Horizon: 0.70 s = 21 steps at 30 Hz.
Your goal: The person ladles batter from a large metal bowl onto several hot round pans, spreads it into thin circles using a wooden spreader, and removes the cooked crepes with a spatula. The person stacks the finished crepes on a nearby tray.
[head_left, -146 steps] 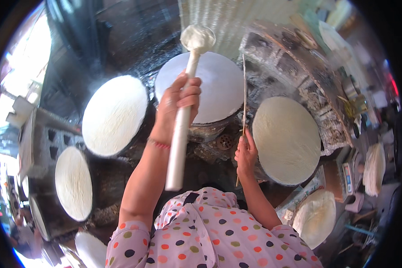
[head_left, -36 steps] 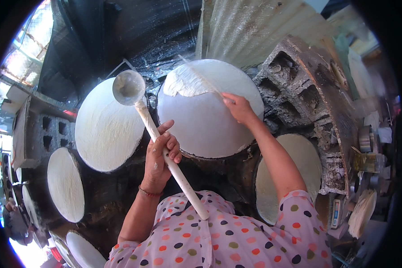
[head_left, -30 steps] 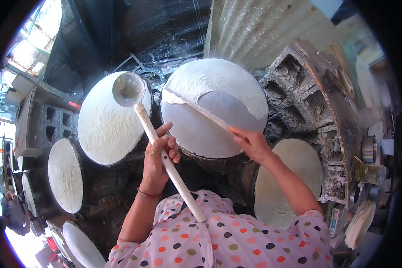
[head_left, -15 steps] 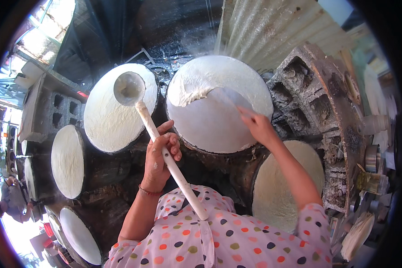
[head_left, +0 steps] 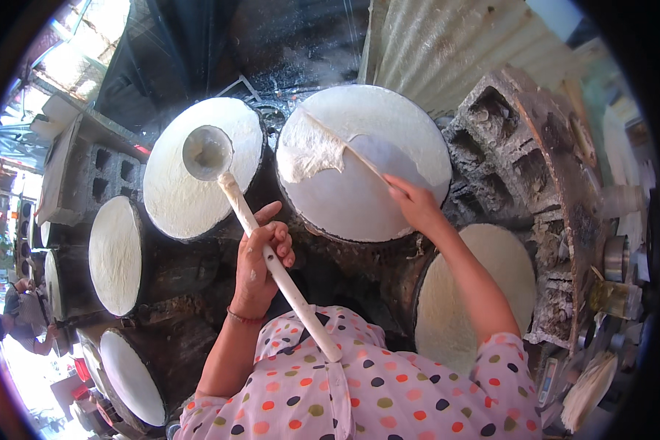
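My left hand (head_left: 265, 257) is wrapped round the long pale handle of a ladle (head_left: 207, 152). The ladle's metal bowl hangs over the left round griddle (head_left: 172, 198), which is coated in creamy white batter. My right hand (head_left: 414, 202) grips a long thin spreading stick (head_left: 363, 160), slanting up and left across the larger round griddle (head_left: 359, 216). A thick ragged mass of white batter (head_left: 308, 154) lies against the stick's left side. A thinner white film covers the far part of this griddle, and its near part looks grey and smooth.
Beneath my right forearm is another coated griddle (head_left: 462, 308). More round griddles (head_left: 117, 253) stand at the left. Rough concrete blocks (head_left: 506, 154) border the right side, corrugated sheet (head_left: 455, 51) the back. A person (head_left: 29, 315) appears at the far left edge.
The stick has swung from the griddle's middle toward its far left, and the batter mass has shifted and bunched up beside it. My left hand holds the ladle nearly still.
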Motion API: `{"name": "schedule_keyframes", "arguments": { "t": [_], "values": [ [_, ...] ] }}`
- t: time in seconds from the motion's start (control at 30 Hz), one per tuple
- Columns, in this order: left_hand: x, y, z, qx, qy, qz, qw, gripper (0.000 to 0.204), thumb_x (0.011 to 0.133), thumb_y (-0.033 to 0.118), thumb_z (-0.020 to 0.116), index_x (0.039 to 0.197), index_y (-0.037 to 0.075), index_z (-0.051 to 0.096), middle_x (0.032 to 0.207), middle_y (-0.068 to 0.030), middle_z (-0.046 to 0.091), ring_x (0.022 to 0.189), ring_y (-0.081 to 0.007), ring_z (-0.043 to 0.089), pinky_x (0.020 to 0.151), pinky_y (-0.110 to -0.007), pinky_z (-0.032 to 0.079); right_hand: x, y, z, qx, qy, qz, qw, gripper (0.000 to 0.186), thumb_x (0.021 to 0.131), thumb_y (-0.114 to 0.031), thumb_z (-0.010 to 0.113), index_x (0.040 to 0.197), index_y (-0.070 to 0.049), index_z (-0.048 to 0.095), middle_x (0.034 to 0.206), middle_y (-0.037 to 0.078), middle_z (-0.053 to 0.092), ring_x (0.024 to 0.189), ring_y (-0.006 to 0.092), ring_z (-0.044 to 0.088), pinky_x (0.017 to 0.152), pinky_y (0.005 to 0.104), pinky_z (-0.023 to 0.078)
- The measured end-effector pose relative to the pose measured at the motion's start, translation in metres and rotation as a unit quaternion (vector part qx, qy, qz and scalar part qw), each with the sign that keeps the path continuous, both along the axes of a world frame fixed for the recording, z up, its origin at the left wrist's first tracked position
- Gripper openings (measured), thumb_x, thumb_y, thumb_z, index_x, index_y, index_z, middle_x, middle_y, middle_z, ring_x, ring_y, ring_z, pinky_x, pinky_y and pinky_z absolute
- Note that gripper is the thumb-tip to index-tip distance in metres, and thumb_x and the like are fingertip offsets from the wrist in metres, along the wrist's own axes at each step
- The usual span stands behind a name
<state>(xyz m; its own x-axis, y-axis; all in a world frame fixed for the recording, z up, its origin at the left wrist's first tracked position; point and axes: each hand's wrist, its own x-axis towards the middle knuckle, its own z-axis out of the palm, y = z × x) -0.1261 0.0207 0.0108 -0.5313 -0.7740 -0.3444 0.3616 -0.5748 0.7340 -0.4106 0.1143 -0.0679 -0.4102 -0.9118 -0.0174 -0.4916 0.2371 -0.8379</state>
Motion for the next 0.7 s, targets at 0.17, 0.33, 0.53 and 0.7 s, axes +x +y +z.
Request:
{"name": "schedule_keyframes", "arguments": {
  "t": [0.17,0.33,0.53,0.7],
  "values": [
    [0.015,0.0,0.0,0.003,0.014,-0.013,1.0,0.045,0.09,0.014,0.049,0.131,-0.002,0.039,0.077,-0.0027,0.046,0.061,-0.0089,0.044,0.049,-0.022,0.042,0.025,0.048,0.041,0.106,0.032,0.086,0.99,0.03,0.093,-0.017,0.055,0.121,-0.008,0.061,0.109,0.019,0.066,0.1,0.0287,0.064,0.084,0.031,0.048],
    [0.021,-0.014,-0.01,-0.004,0.034,-0.046,0.998,0.045,0.089,0.013,0.049,0.13,-0.003,0.039,0.076,-0.003,0.046,0.061,-0.009,0.044,0.049,-0.023,0.043,0.053,0.084,0.009,-0.067,-0.016,-0.105,0.992,0.031,0.094,-0.017,0.055,0.122,-0.005,0.06,0.107,0.02,0.066,0.097,0.0269,0.065,0.084,0.0292,0.048],
    [0.059,-0.038,-0.007,0.005,0.037,-0.104,0.994,0.042,0.09,0.013,0.048,0.129,-0.003,0.041,0.075,-0.0024,0.047,0.06,-0.009,0.044,0.048,-0.023,0.042,0.137,0.1,0.016,0.033,0.082,-0.101,0.991,0.033,0.093,-0.016,0.055,0.125,-0.007,0.058,0.108,0.021,0.064,0.093,0.0358,0.064,0.081,0.0335,0.05],
    [0.112,-0.061,-0.01,0.01,0.027,-0.131,0.991,0.043,0.091,0.014,0.05,0.129,-0.003,0.04,0.076,-0.0024,0.047,0.06,-0.0085,0.044,0.048,-0.022,0.041,0.23,0.072,-0.018,-0.126,0.069,-0.261,0.955,0.038,0.095,-0.013,0.05,0.133,-0.008,0.051,0.11,0.02,0.064,0.092,0.0302,0.066,0.077,0.0357,0.051]
  ]
}}
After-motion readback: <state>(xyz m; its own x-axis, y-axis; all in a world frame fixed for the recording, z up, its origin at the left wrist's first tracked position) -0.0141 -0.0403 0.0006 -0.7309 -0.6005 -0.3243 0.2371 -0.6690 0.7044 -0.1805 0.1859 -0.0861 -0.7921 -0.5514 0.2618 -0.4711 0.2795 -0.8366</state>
